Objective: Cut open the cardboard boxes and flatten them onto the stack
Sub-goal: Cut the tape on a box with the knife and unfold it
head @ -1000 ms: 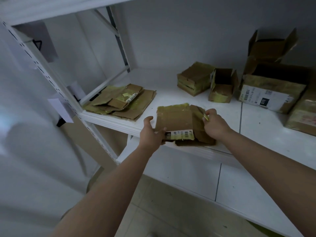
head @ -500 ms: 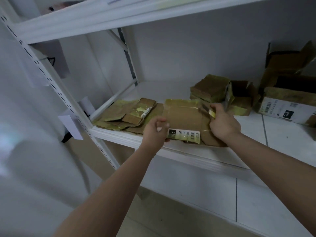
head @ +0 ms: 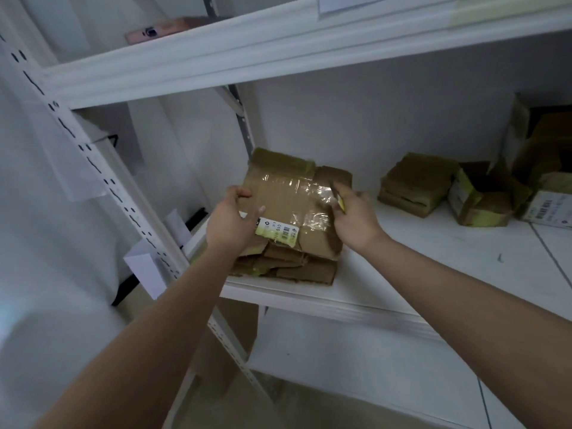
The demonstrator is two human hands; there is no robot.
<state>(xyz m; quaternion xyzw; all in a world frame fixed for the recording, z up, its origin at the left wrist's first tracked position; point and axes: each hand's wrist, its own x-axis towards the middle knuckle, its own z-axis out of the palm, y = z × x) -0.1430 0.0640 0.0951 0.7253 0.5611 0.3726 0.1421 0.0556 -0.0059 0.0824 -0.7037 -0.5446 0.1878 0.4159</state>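
1. The left hand (head: pixel 230 222) is gripping the left edge of the flattened box (head: pixel 286 202), thumb curled over the top face and fingers underneath.
2. The right hand (head: pixel 353 216) is closing round a small yellow cutter (head: pixel 340 203) while its knuckles are resting against the flattened box's right edge; whether it is also pinching the cardboard, I cannot tell.
3. The flattened box is hovering tilted just above the stack (head: pixel 288 266), which is lying at the left end of the shelf (head: pixel 433 274).
4. It is looking light and thin, stiff along its panels yet floppy at the creases, with glossy tape likely making the top slippery.
5. Holding it by opposite bare-cardboard edges, clear of the tape, is probably safest.
6. Uncut boxes (head: pixel 416 184) are sitting well to the right of the stack.
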